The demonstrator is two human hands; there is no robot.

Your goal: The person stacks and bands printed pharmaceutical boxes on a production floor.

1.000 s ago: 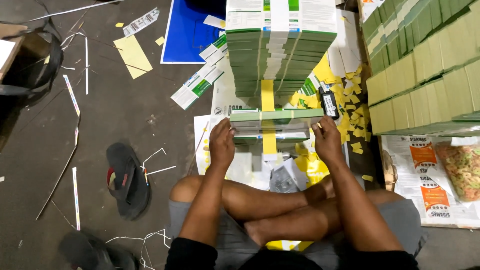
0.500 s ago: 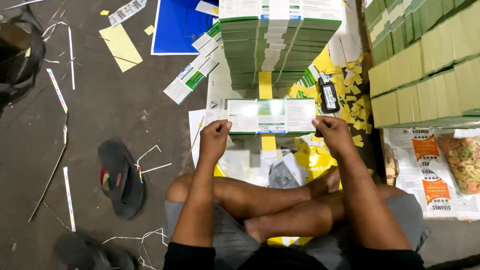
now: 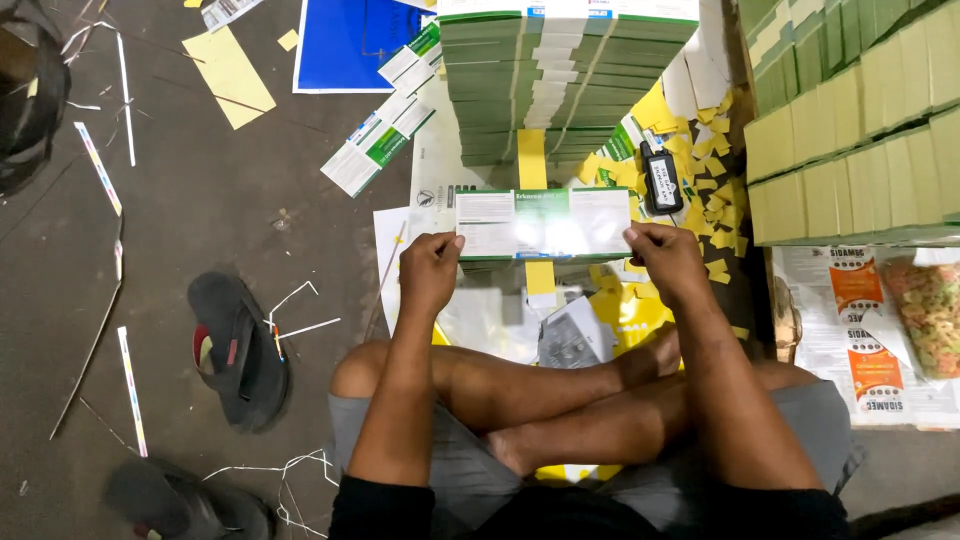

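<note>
I sit cross-legged on the floor. My left hand point(image 3: 430, 268) grips the left end of a small stack of flat green-and-white printed cartons point(image 3: 543, 224), and my right hand point(image 3: 668, 258) grips its right end. The stack is held level in front of me, its white printed face up. Beyond it stands a tall pile of the same flattened cartons point(image 3: 565, 80), strapped with white bands. A yellow strip point(image 3: 534, 170) runs on the floor under both. A black phone point(image 3: 660, 180) lies just right of the held stack on yellow paper scraps.
Stacked green-and-yellow cartons point(image 3: 860, 120) fill the right side. Printed sacks point(image 3: 880, 320) lie at lower right. A black sandal point(image 3: 238, 350) and another point(image 3: 180, 505) lie left of my knee. A blue sheet point(image 3: 350, 45), loose cartons point(image 3: 380, 140) and paper strips litter the dark floor.
The stack of cartons has been tipped from edge-on to face up and held a little further from me. Both hands shifted to its ends.
</note>
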